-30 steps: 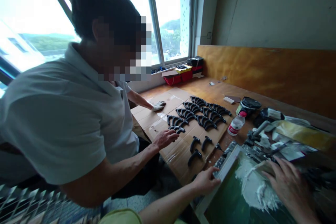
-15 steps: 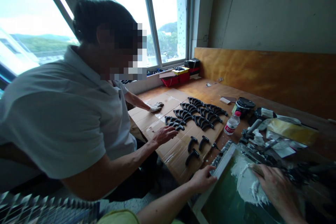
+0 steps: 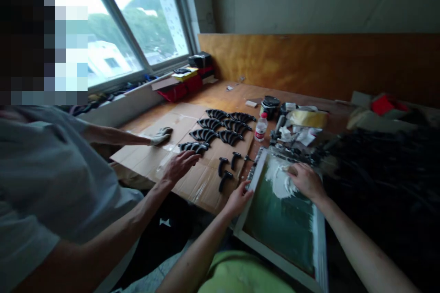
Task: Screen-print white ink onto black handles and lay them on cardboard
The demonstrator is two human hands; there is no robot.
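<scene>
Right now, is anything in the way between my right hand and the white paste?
Nothing visible blocks it: only the pale tool in your right hand lies between it and the white paste. Your left hand is at the left side of the frame, apart from the paste, and the bottle stands beyond the frame.

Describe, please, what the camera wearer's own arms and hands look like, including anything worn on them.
The left hand and right hand wear no gloves. Neither the left forearm nor the right forearm shows a sleeve or watch. A yellow-green garment shows between them.
</scene>
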